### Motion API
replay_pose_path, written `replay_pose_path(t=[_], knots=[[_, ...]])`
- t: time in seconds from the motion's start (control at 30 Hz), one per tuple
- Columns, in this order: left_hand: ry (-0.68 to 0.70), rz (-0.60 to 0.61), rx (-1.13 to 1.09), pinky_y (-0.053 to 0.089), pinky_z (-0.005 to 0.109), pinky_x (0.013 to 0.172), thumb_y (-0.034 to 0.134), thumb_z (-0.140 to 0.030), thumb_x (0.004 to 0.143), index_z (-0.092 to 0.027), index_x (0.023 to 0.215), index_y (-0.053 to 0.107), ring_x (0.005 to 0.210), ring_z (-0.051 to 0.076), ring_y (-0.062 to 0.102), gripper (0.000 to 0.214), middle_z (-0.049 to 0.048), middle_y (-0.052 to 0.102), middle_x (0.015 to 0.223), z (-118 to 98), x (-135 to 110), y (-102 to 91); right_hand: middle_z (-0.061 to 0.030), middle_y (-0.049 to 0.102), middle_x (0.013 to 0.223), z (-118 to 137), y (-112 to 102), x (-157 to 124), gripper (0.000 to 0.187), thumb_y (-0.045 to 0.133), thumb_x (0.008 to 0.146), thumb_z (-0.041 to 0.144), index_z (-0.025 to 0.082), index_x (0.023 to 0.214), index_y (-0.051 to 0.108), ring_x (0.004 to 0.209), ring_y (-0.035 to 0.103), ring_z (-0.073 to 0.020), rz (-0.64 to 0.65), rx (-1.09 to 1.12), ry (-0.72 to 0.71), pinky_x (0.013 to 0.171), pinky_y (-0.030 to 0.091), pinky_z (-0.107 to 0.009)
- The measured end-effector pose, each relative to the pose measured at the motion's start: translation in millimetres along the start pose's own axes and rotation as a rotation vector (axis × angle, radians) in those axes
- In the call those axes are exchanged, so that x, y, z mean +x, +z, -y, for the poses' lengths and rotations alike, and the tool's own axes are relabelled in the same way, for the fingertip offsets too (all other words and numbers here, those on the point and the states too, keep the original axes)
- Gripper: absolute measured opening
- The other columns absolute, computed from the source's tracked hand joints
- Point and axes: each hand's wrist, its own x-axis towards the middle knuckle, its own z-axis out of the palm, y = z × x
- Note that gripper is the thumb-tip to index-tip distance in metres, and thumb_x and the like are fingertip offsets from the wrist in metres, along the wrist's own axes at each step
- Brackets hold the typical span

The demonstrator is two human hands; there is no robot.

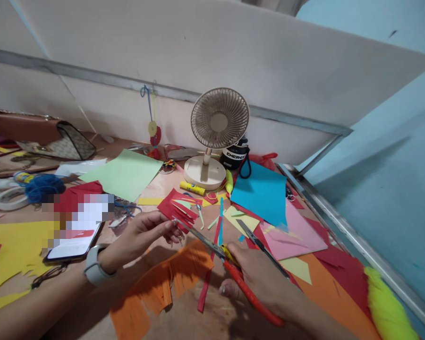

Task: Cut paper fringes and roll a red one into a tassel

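Observation:
My left hand (147, 232) pinches a piece of red paper (179, 205) cut into a fringe, held just above the table. My right hand (260, 278) grips red-handled scissors (212, 248). Their blades are open, and the upper blade's tip reaches the red paper at my left fingertips. Under both hands lies an orange fringed sheet (163, 288). A narrow red strip (208, 274) lies beside it. A grey watch (94, 264) sits on my left wrist.
A small beige fan (216, 127) stands at the back by a black jar (234, 156). Green (125, 174), blue (260, 191), pink (295, 233) and yellow (10, 252) sheets cover the table. A phone (74, 243), blue yarn (42, 186), tape roll (7, 198), glue stick (192, 188) and handbag (47, 137) lie left.

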Motion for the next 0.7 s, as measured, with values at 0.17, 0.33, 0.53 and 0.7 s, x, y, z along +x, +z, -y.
replay_pose_path(t=[0.17,0.33,0.53,0.7], knots=[[-0.014,-0.039,-0.011,0.056,0.021,0.065,0.063,-0.036,0.084,-0.013,0.08,0.069,0.069,0.013,0.069,0.024,0.0047,0.074,0.075,-0.7,0.8,-0.1,-0.0008,0.059,0.084,-2.8,1.6,0.9,0.044,0.062,0.074,0.062,0.022,0.088,0.05,0.068,0.05,-0.0172,-0.026,0.034,-0.033,0.056,0.03,-0.025],[-0.026,-0.002,-0.036,0.056,0.023,0.066,0.062,-0.035,0.085,-0.013,0.082,0.069,0.07,0.013,0.069,0.023,0.0049,0.074,0.077,1.2,-0.2,-0.3,-0.001,0.06,0.083,-3.3,3.1,1.4,0.043,0.062,0.075,0.061,0.022,0.086,0.05,0.068,0.049,-0.0169,-0.014,0.027,-0.044,0.057,0.029,-0.025],[-0.02,-0.007,-0.039,0.056,0.023,0.066,0.061,-0.034,0.086,-0.013,0.082,0.068,0.07,0.014,0.069,0.022,0.0052,0.074,0.078,2.8,0.2,-1.5,0.0004,0.058,0.082,-3.0,1.9,1.2,0.041,0.063,0.075,0.059,0.022,0.086,0.049,0.066,0.048,-0.0157,-0.028,0.029,-0.046,0.055,0.028,-0.024],[-0.008,-0.003,-0.036,0.056,0.021,0.066,0.061,-0.033,0.086,-0.014,0.082,0.069,0.07,0.012,0.069,0.021,0.0036,0.074,0.077,2.9,0.4,-1.5,0.001,0.057,0.081,-3.5,2.2,0.2,0.039,0.066,0.074,0.054,0.022,0.082,0.048,0.066,0.049,-0.0155,-0.024,0.021,-0.021,0.056,0.029,-0.024]])
